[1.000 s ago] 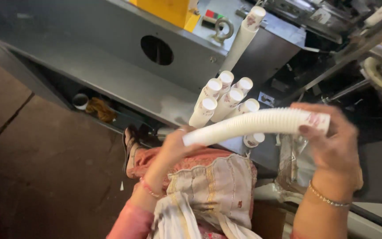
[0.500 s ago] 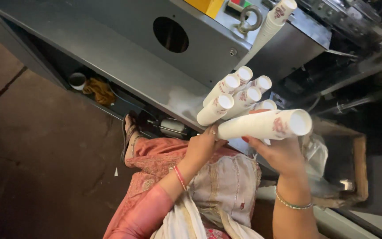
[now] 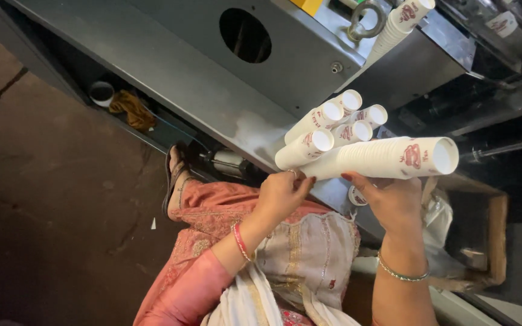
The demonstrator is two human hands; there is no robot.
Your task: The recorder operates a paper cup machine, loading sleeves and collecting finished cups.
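Above my right hand [image 3: 394,202] the cup stack [image 3: 388,158] lies crosswise, gripped underneath; my left hand [image 3: 282,193] pinches its near end.

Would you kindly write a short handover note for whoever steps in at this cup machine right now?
Left hand: closed on the near end of the long stack of paper cups.
Right hand: cradles the same stack from below, fingers curled around it.
The stack lies roughly level, open end pointing right, just in front of the other cup stacks that lean on the grey machine.
One more cup stack sits in the machine's outlet at the top.
A cardboard box with a plastic liner stands at the right.
Done: several stacks leaning on the machine. Left: the stack in hand is not yet set down.
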